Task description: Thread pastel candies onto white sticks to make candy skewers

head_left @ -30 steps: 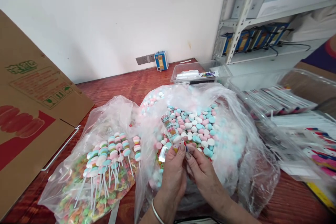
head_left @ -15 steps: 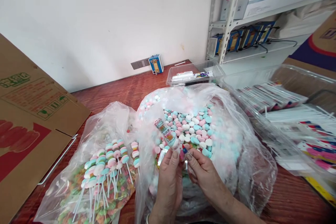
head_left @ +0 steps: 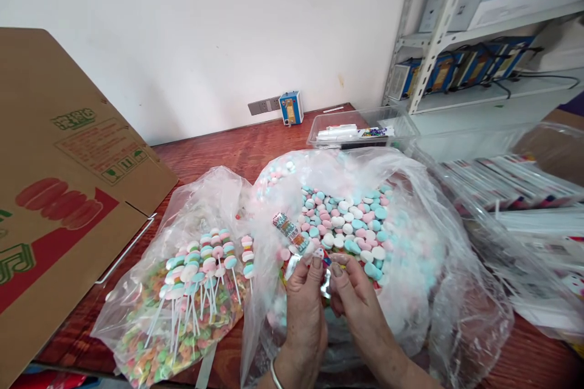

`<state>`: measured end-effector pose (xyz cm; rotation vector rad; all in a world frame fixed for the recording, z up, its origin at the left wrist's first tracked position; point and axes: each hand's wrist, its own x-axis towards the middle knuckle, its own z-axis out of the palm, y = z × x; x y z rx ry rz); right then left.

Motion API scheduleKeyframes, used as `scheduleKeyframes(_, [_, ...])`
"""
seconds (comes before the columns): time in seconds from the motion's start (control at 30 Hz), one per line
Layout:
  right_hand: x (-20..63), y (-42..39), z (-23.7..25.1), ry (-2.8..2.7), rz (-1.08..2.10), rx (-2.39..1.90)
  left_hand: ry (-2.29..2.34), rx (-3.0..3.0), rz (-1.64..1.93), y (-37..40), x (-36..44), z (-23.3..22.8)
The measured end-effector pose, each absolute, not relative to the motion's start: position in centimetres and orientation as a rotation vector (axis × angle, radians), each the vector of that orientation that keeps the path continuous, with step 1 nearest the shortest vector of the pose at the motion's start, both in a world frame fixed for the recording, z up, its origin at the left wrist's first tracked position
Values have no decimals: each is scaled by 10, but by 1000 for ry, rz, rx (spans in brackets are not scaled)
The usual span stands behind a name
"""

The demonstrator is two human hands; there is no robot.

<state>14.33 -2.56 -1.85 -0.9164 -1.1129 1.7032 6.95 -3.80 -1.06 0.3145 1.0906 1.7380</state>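
A small printed wrapper (head_left: 291, 232) slants up and left from between my hands, over an open bag of candies. My left hand (head_left: 306, 304) pinches its lower part between thumb and fingers. Close beside it, my right hand (head_left: 360, 301) is closed with thumb against fingertips at the wrapper's lower end. Silver, shiny film (head_left: 325, 284) shows between the two hands; whether it belongs to the same wrapper I cannot tell. Under and behind the hands, a large clear bag (head_left: 438, 243) holds pink, white and blue round candies (head_left: 349, 219).
To the left, a plastic bag of gummy candies (head_left: 182, 346) has several candy skewers (head_left: 196, 267) lying on it. A cardboard box (head_left: 68, 152) stands at far left. Clear bins (head_left: 479, 219) with stacked packaging sit at right, and a smaller clear tray (head_left: 314, 134) stands behind.
The view has shifted left, so the scene sits further right. Both hands keep close together at the wrapper, and its lower end is now more covered by the fingers.
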Motion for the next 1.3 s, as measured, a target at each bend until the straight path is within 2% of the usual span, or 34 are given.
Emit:
scheduleKeyframes(0.17, [139,-21,-18,-941,1760,-912,1172,411,1708,-40,68,-16])
scheduleKeyframes(0.4, [151,-27,-4,-476,2378,-608,828,474,1477,-53,44,-6])
scheduleKeyframes(0.53, [153,-31,-6,-471,2572,-573,781,461,1438,-52,32,-10])
scheduleKeyframes(0.63, [150,-30,-7,-724,2351,-706,871,399,1472,-46,35,-11])
scheduleKeyframes(0.77, [143,-27,-10,-1183,1646,-920,994,342,1578,-39,49,-6])
scheduleKeyframes(0.83, [141,-27,-13,-1165,1586,-927,1051,323,1619,-39,55,-4])
scheduleKeyframes(1.07, [150,-28,-6,-531,2264,-718,902,453,1421,-47,40,-5])
scheduleKeyframes(1.2, [159,-30,-1,-488,2570,-585,808,546,1312,-50,27,-3])
scheduleKeyframes(1.3, [161,-31,-1,-521,2647,-562,802,588,1323,-50,26,-1])
